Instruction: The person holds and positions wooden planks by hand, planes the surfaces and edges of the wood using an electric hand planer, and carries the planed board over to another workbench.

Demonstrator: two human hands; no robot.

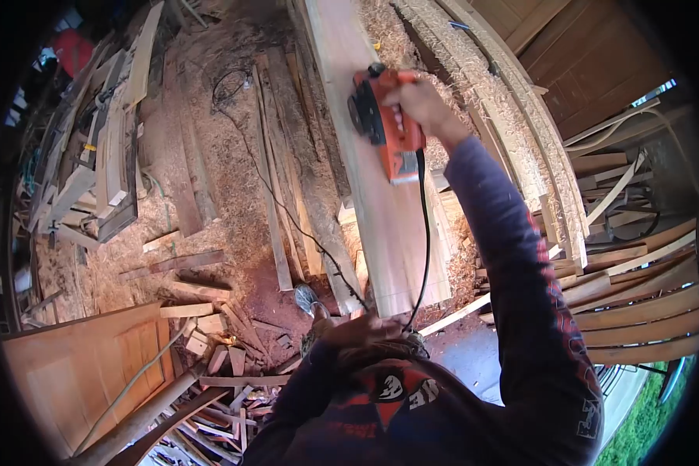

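Observation:
My right hand (421, 109) is wrapped round the handle of an orange electric hand planer (400, 128). The planer rests on the upper face of a long, wide wooden board (369, 186), which stretches away from my body. From the planer's rear a black power cord (427, 225) hangs down toward my waist. There, close to the near end of the board, my left hand (357, 330) is closed on the cord, its fingers partly blurred. A thinner stretch of cord runs from that hand up the floor to the left.
Long planks (512, 116) covered in shavings lie to the right. A plank stack (113, 147) stands at the left. Offcuts (233, 412) pile up at lower left beside a wooden panel (89, 365). Curved slats (637, 311) sit at right. My shoe (307, 297) is near loose boards.

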